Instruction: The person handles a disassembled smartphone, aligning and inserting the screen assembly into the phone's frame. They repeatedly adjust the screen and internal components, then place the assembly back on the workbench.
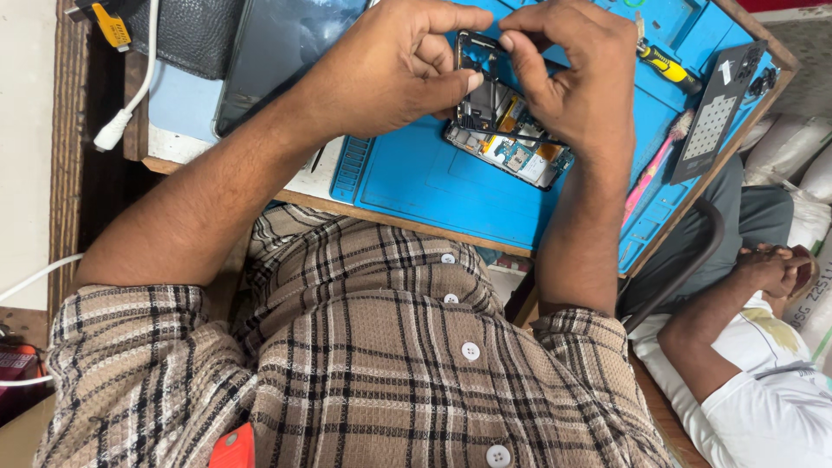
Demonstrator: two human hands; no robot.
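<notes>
Cable: a white cable (130, 104) hangs at the far left, past the bench edge, well apart from the hands.
Tablet: a dark tablet (277, 52) lies just left of the left hand, partly under the wrist.
Left hand: the left hand (390, 65) pinches the near left edge of the phone, thumb (451, 84) pressed against the frame, fingers curled over its top.
Phone: an opened phone (511, 143), boards showing, lies tilted on the blue mat (433, 186); its upper end sits between the two hands, its lower end is bare on the mat.
Right hand: the right hand (581, 82) is closed on the phone's top right edge, fingertips meeting the left hand's over the frame.
Right of hands: a yellow-handled screwdriver (667, 68), a pink brush (654, 169) and a dark perforated plate (719, 113) lie near the mat's right edge.
Room: bare mat shows below the phone, up to the bench edge.
Beyond: another person's arm (737, 303) lies below the bench at right.
</notes>
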